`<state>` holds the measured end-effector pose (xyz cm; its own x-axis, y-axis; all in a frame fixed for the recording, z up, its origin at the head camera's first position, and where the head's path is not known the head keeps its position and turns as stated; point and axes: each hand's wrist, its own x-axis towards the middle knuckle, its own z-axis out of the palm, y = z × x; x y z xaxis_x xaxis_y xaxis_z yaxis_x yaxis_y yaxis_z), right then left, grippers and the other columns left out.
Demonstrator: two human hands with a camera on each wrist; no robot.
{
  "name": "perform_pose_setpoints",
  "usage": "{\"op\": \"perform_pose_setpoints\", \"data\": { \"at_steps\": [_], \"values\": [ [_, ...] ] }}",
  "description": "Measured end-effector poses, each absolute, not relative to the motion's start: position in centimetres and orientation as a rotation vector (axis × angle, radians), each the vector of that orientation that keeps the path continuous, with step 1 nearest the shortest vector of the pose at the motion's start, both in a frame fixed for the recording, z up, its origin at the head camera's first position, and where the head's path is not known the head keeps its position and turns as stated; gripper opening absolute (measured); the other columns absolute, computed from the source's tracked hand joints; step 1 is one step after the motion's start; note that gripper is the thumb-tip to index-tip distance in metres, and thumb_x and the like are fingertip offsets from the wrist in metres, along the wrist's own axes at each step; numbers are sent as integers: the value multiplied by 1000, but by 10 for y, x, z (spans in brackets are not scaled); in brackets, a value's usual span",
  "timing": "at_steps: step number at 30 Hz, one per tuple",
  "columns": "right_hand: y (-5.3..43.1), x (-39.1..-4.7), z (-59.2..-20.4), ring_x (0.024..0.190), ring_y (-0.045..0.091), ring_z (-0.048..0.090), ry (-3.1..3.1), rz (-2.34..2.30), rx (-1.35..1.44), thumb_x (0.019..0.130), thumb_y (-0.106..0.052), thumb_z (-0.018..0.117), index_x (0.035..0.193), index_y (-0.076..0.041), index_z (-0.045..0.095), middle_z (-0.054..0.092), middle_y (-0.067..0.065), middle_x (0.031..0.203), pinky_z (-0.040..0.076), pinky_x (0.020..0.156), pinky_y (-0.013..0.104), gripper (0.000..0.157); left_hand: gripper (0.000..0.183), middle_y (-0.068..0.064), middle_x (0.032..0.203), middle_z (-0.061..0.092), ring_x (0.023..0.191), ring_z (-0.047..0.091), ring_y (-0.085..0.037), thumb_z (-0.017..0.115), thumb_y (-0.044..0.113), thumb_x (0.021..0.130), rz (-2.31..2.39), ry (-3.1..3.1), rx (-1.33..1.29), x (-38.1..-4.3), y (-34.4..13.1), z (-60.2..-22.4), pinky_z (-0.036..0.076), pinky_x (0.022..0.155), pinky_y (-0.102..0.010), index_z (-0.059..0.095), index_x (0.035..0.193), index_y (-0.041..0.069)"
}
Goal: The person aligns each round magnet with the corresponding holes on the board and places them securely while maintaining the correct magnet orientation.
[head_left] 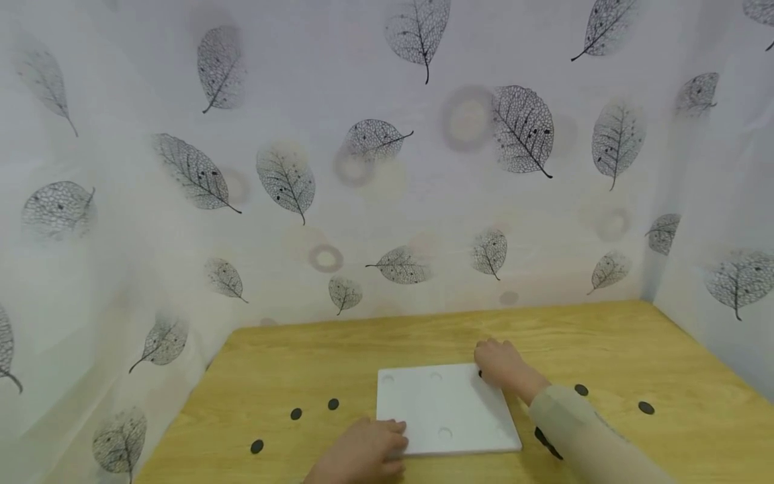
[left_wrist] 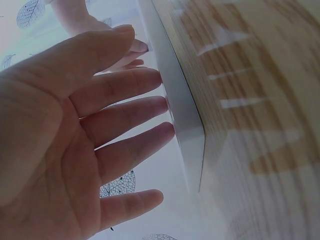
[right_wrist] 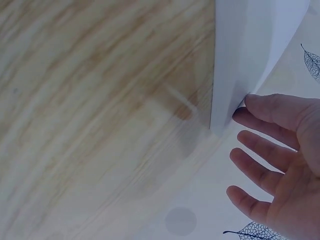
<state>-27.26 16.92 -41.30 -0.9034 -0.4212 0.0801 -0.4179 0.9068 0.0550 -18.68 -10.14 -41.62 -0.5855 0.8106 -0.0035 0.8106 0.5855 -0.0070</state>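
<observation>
A white rectangular board (head_left: 444,407) with several shallow round recesses lies on the wooden table. My left hand (head_left: 365,450) is at its front left corner; in the left wrist view the fingers (left_wrist: 132,107) are straight and spread, with tips touching the board's edge (left_wrist: 182,110). At the far right corner of the board is my right hand (head_left: 504,366). Its thumb and forefinger pinch a small dark disc (head_left: 480,374), mostly covered by the fingers. The right wrist view shows that pinch beside the board's side (right_wrist: 227,75), the other fingers (right_wrist: 255,170) spread apart.
Left of the board lie dark discs (head_left: 296,414) on the table (head_left: 290,356). More discs (head_left: 646,407) lie to the right, some (head_left: 548,444) partly behind the right sleeve (head_left: 580,423). A leaf-patterned white curtain (head_left: 423,202) borders the table's back and sides.
</observation>
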Motion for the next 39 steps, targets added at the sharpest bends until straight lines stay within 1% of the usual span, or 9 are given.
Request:
{"op": "perform_pose_setpoints", "data": {
  "at_steps": [6,11,15,20,22,24,29,35,39],
  "values": [
    [173,-272,-411,66,24,49,-2978,24,675,74,-4,67,62,-9,56,51,3,71,43,62,47,16,13,14,92,58,65,47,3,62,37,79,36,-2806,-1430,-188,-101,-416,35,53,-15,62,78,23],
    [176,-270,-408,72,23,52,-2928,85,714,71,-12,71,72,-8,63,54,1,76,43,65,51,9,14,15,90,56,64,45,4,62,37,79,49,-2794,-1437,-188,-102,-417,34,52,-15,61,77,24],
    [177,-269,-406,85,30,55,-2912,94,730,71,-17,72,88,-5,66,59,10,91,41,70,56,22,14,16,84,53,58,39,3,63,36,78,58,-2757,-1439,-188,-102,-416,32,50,-14,60,74,23],
    [177,-267,-403,91,32,54,-2901,99,749,70,-21,73,97,-4,64,58,14,100,41,72,55,33,15,14,89,57,58,40,4,63,36,77,53,-2717,-1428,-188,-102,-416,32,49,-13,58,71,24],
    [177,-265,-403,91,31,54,-2898,89,756,70,-22,72,98,-5,64,58,13,99,42,71,54,34,15,15,89,57,58,40,4,63,36,77,58,-2724,-1427,-187,-102,-416,31,49,-13,58,71,24],
    [177,-263,-402,89,31,54,-2897,95,758,70,-22,72,98,-4,64,59,12,98,42,71,52,34,15,16,83,54,55,37,3,63,36,77,69,-2729,-1425,-187,-102,-416,29,47,-13,58,71,24],
    [181,-258,-400,88,30,55,-2890,85,747,70,-21,72,100,-3,63,59,12,98,45,70,47,36,14,16,84,55,57,38,4,63,36,77,68,-2740,-1418,-187,-101,-414,30,48,-13,59,72,24],
    [192,-250,-394,90,32,55,-2934,42,696,69,-22,73,103,-3,62,59,13,100,44,70,48,41,15,16,83,54,56,37,3,63,35,77,67,-2746,-1440,-188,-102,-415,29,47,-13,57,70,23],
    [204,-244,-394,90,33,55,-2952,71,675,69,-21,72,101,-3,62,59,14,100,44,70,50,38,16,17,83,51,57,36,3,62,36,78,59,-2788,-1457,-188,-102,-415,29,48,-14,57,71,23]
  ]
}}
